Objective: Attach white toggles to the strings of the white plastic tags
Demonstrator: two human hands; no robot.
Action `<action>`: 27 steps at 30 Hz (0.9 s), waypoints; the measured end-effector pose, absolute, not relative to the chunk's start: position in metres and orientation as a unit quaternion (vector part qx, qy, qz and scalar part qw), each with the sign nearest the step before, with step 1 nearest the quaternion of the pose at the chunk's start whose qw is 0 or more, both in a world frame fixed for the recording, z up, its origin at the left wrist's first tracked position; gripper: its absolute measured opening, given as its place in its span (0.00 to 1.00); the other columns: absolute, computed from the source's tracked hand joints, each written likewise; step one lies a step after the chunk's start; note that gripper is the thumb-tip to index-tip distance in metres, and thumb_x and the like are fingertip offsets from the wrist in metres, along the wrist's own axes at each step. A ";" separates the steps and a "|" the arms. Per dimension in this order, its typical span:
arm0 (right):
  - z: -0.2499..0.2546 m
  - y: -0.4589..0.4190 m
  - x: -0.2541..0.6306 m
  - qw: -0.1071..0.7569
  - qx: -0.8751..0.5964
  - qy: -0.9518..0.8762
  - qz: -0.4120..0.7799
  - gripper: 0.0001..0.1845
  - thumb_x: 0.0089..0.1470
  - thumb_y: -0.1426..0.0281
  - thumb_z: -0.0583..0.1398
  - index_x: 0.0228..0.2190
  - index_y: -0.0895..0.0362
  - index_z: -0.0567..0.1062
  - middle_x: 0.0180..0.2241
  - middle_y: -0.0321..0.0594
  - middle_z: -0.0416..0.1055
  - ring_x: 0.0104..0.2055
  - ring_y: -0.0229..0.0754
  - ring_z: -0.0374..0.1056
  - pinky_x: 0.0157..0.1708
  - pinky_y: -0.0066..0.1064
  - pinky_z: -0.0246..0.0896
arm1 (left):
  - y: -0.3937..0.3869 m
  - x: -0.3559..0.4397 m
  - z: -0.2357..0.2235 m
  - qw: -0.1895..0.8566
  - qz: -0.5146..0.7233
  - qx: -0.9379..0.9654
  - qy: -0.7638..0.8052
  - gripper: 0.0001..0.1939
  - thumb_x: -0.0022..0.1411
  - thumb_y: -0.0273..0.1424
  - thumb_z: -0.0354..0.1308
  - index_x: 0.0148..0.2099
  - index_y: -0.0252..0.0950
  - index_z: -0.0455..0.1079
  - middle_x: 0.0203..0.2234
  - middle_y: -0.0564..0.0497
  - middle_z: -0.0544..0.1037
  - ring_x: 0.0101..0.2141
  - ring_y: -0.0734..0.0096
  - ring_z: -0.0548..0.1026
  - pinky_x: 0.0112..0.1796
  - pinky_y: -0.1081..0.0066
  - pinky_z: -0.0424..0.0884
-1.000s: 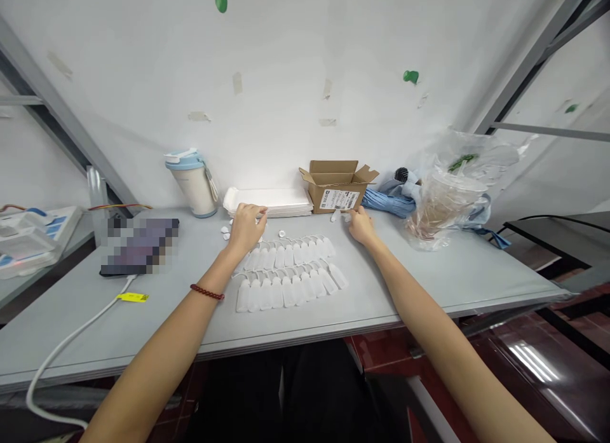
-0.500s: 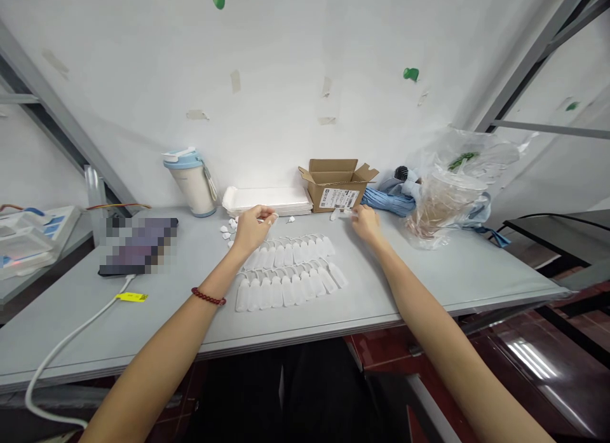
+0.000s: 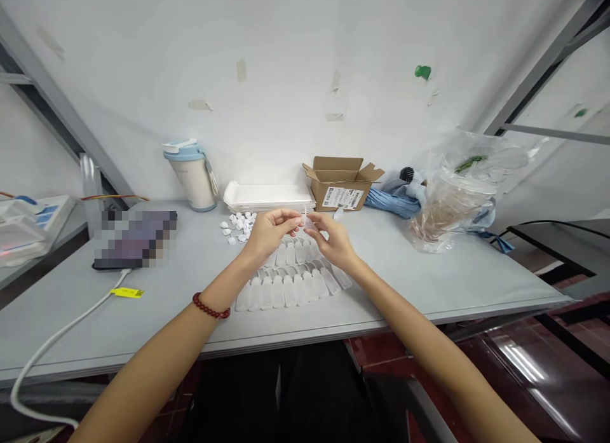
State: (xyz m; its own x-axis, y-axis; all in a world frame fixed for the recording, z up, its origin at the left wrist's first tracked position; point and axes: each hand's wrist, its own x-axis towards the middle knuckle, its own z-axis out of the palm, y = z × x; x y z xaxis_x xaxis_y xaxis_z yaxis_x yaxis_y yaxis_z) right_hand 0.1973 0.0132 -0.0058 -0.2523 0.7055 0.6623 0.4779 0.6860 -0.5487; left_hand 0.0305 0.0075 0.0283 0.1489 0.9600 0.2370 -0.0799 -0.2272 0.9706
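Note:
My left hand [image 3: 271,231] and my right hand [image 3: 333,236] meet above the grey table [image 3: 166,297], fingertips pinched together around a small translucent plastic piece [image 3: 306,221]. Which hand carries what part of it is too small to tell. Below them lie two rows of small white squeeze bottles [image 3: 290,284], side by side. A heap of little white caps [image 3: 237,225] sits just left of my left hand. A red bead bracelet circles my left wrist.
Along the wall stand a blue-lidded jug [image 3: 191,175], a stack of white trays [image 3: 267,197], an open cardboard box [image 3: 340,182], blue cloth [image 3: 393,200] and a clear plastic bag [image 3: 452,195]. A blurred dark item [image 3: 133,238] and white cable [image 3: 61,341] lie left.
Both hands came off the table's far side and drew together over the bottle rows. The left left the caps, the right left the box front; they now pinch a small piece between them.

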 end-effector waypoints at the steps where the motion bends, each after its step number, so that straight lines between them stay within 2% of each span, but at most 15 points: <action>1: -0.006 0.013 0.198 0.483 -0.379 -0.781 0.115 0.13 0.56 0.67 0.56 0.43 0.55 0.69 0.42 0.43 0.72 0.38 0.41 0.69 0.40 0.35 0.66 | 0.007 0.030 0.029 0.486 0.535 0.574 0.384 0.14 0.46 0.35 0.66 0.34 0.32 0.74 0.26 0.49 0.77 0.27 0.73 0.72 0.31 0.69 0.69; 7: -0.006 0.014 0.203 0.475 -0.375 -0.788 0.113 0.12 0.55 0.67 0.56 0.42 0.54 0.69 0.41 0.42 0.73 0.38 0.41 0.69 0.41 0.37 0.67 | 0.008 0.029 0.031 0.462 0.558 0.574 0.383 0.13 0.48 0.35 0.65 0.36 0.32 0.74 0.32 0.48 0.78 0.32 0.70 0.73 0.34 0.69 0.70; 13: -0.007 0.011 0.200 0.476 -0.363 -0.789 0.135 0.11 0.56 0.67 0.56 0.42 0.54 0.70 0.40 0.43 0.73 0.40 0.42 0.70 0.41 0.37 0.67 | 0.009 0.028 0.030 0.427 0.526 0.603 0.422 0.12 0.48 0.36 0.64 0.34 0.34 0.74 0.33 0.49 0.78 0.32 0.71 0.72 0.34 0.70 0.68; 18: -0.004 0.010 0.201 0.477 -0.368 -0.781 0.167 0.12 0.55 0.67 0.56 0.42 0.54 0.69 0.40 0.41 0.73 0.34 0.40 0.71 0.37 0.35 0.68 | 0.010 0.028 0.027 0.408 0.496 0.644 0.416 0.12 0.52 0.39 0.60 0.32 0.35 0.73 0.34 0.49 0.78 0.33 0.69 0.73 0.33 0.71 0.69; 23: -0.004 0.010 0.201 0.466 -0.359 -0.790 0.172 0.12 0.55 0.67 0.56 0.42 0.55 0.69 0.39 0.43 0.73 0.33 0.39 0.71 0.35 0.34 0.68 | 0.010 0.029 0.022 0.306 0.467 0.709 0.431 0.11 0.57 0.37 0.55 0.34 0.36 0.74 0.34 0.49 0.79 0.38 0.65 0.74 0.36 0.68 0.68; 27: -0.008 0.012 0.202 0.472 -0.376 -0.778 0.173 0.14 0.55 0.67 0.56 0.44 0.54 0.68 0.38 0.43 0.73 0.35 0.40 0.71 0.35 0.34 0.68 | 0.006 0.030 0.022 0.198 0.449 0.750 0.443 0.09 0.58 0.34 0.53 0.36 0.36 0.74 0.37 0.48 0.78 0.40 0.63 0.73 0.35 0.68 0.70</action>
